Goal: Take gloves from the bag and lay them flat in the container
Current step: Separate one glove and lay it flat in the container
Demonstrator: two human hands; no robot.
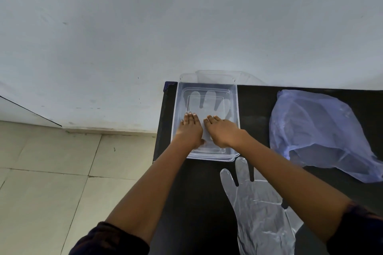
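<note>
A clear plastic container (176, 109) stands at the table's far left corner. Inside it lies a transparent glove (209, 102), flat, fingers pointing away from me. My left hand (189, 129) and my right hand (221, 132) rest palm down on the glove's near part, side by side, fingers stretched out. A second transparent glove (257, 209) lies flat on the black table in front of the container, partly under my right forearm. The pale blue plastic bag (319, 130) sits crumpled to the right, mouth facing me.
The black table (196, 192) ends at its left edge just beside the container, with tiled floor (51, 172) below. A white wall (186, 27) rises right behind the table. A clear lid (215, 76) leans behind the container.
</note>
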